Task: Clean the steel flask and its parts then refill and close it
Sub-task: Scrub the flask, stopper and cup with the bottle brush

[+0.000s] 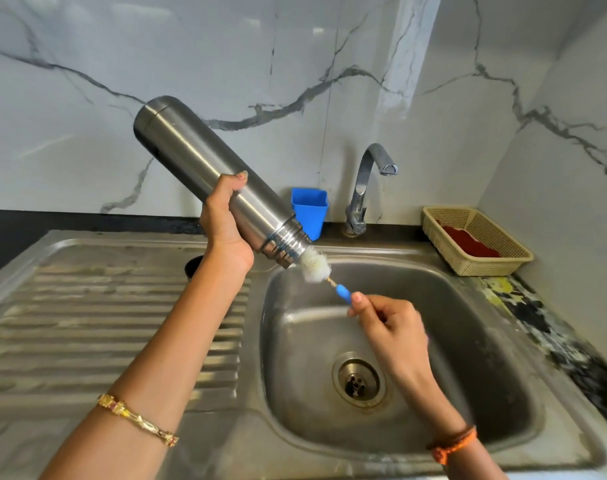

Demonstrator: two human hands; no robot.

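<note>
- Head view: tall brushed-steel cylindrical flask (205, 171), uncapped, tilted mouth-down over the stainless steel sink basin (468, 341); left hand (226, 226) wraps its lower body.
- White fluffy bottle brush with blue handle (316, 269), head at the flask's threaded mouth; right hand (387, 320) pinches the handle end.
- Risk: a wet flask may slip into the basin; a fingertip hold may let the brush twist loose.

Two bare forearms, no sleeves. Left wrist wears a gold bracelet (137, 420); right wrist wears a knotted orange thread band (453, 444).
</note>
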